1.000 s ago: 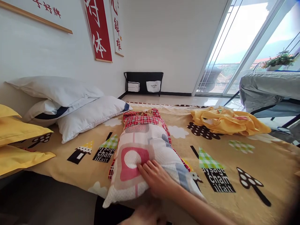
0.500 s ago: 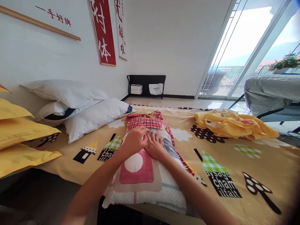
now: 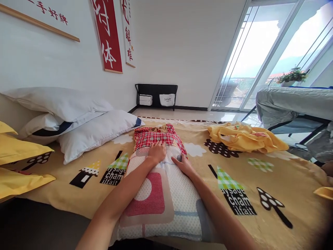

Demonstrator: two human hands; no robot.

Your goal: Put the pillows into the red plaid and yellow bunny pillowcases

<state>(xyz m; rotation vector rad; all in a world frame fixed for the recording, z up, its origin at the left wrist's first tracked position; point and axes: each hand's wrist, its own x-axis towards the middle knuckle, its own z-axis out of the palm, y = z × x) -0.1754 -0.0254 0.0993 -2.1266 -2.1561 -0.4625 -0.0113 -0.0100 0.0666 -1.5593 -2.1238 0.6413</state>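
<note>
A patterned pillow [image 3: 158, 198] in white, pink and grey lies lengthways on the bed, its far end partly inside a red plaid pillowcase [image 3: 158, 136]. My left hand [image 3: 157, 151] rests at the edge of the plaid case, fingers curled on the fabric where it meets the pillow. Just to its right, my right hand [image 3: 183, 162] presses on the pillow with fingers bent, close to the case's edge. Both forearms stretch over the pillow from the bed's near edge.
The bed carries a tan blanket [image 3: 286, 180] with house and mushroom prints. White pillows [image 3: 85, 128] are stacked at the left, yellow pillows [image 3: 18, 156] at the far left. A crumpled yellow cloth [image 3: 244, 137] lies at the right. A grey covered table [image 3: 291, 104] stands by the window.
A second ago only my right hand lay on the pillow's near end. Both hands then reached to the far end; now they have spread slightly apart at the plaid case's edge.
</note>
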